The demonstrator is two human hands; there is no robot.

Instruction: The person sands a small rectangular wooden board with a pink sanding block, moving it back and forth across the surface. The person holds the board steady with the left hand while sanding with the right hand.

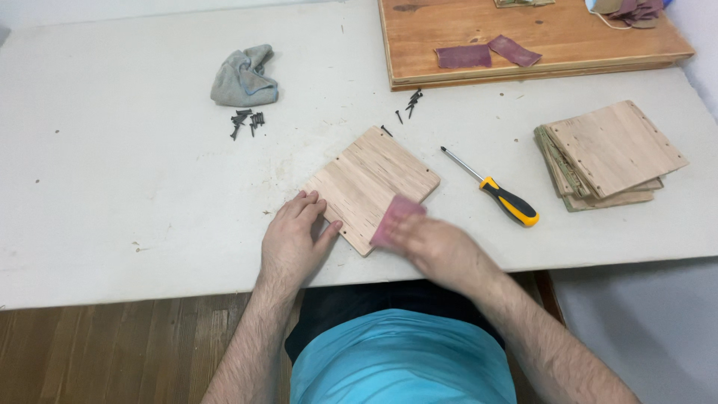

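a square light wood panel (366, 183) is lain flat at frame centre on the white table (112, 194), its left edge pressed by the flat, open left hand (293, 241), nothing gripped. a reddish sandpaper piece (394, 218) is pinched under the blurred right hand (434, 243) on the panel's lower right corner. right of it a yellow-handled screwdriver (493, 190) and a stack of wood panels (607, 155) are seen; dark screws (247, 122) and a grey rag (244, 76) lie upper left, a wooden board (538, 34) at top.
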